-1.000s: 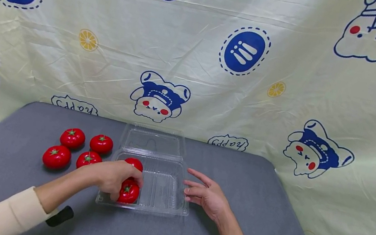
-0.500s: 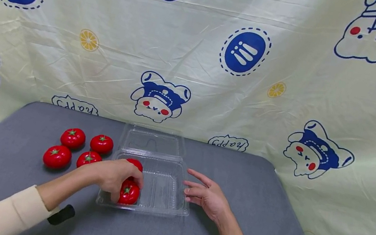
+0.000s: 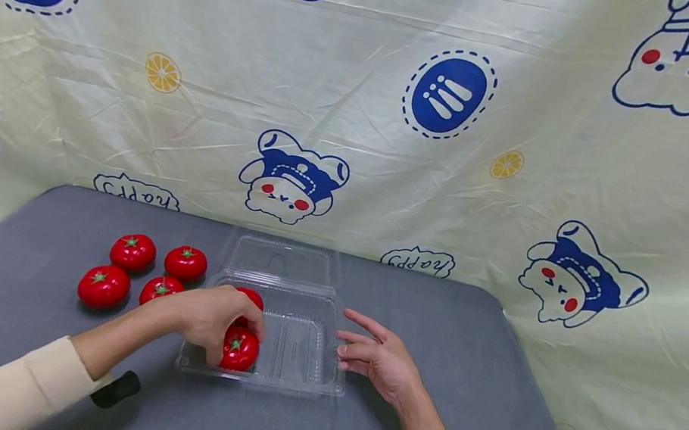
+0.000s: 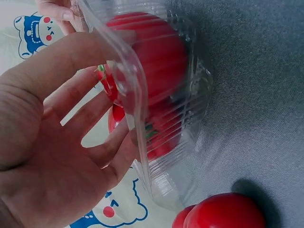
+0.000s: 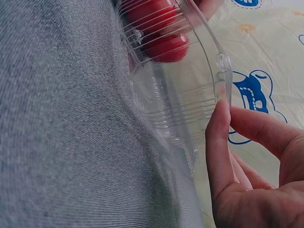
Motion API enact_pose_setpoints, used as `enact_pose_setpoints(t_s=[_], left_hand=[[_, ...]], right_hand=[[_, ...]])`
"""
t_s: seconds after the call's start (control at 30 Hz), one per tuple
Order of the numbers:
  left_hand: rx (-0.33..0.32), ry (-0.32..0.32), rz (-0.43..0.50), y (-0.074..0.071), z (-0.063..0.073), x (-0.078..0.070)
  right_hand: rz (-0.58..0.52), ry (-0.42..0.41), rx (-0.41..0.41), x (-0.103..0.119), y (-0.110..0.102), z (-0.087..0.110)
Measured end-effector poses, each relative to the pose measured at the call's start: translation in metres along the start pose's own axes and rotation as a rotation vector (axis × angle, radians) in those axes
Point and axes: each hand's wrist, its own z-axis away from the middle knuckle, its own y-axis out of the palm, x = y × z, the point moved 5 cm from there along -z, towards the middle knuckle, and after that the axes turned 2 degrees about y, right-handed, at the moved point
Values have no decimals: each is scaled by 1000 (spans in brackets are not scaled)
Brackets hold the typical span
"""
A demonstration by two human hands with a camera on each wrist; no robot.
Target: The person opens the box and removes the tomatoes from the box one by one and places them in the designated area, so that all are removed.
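A clear plastic clamshell box (image 3: 302,338) lies with its lid (image 3: 281,259) folded back. In its left half are two red tomatoes. My left hand (image 3: 216,317) reaches over the left rim and grips the front tomato (image 3: 240,350); in the left wrist view the thumb lies along that tomato (image 4: 156,57), the other fingers spread toward its far side. Behind it sits the second tomato (image 3: 251,297), partly covered by the hand. My right hand (image 3: 380,360) has loosely extended fingers, its fingertips right at the box's right rim, as the right wrist view (image 5: 256,156) also shows.
Several more tomatoes (image 3: 104,286) stand on the grey tabletop (image 3: 436,323) left of the box, the nearest (image 3: 162,288) close to my left forearm. A patterned curtain (image 3: 363,111) hangs behind the table. Dark wrist devices (image 3: 115,390) sit at both sleeves.
My left hand and the front tomato have shifted slightly back and to the right inside the box. The right hand has stayed where it was.
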Motion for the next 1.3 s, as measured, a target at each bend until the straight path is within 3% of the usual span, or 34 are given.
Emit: enact_pose_setpoints(t_s=[0.37,0.7,1.07,1.3], left_hand=[[-15,22,8,-4,-3,2],[-40,32,81,-8,3,2],[-129,-4,113,-17,8,6],[-155,-7,184,-20,10,7]], right_hand=[[-17,9,2,0,0,0],[-18,9,1,-1,0,-1],[-9,10,-7,-1,0,-1],[-13,12,-9,-2,-1,-1]])
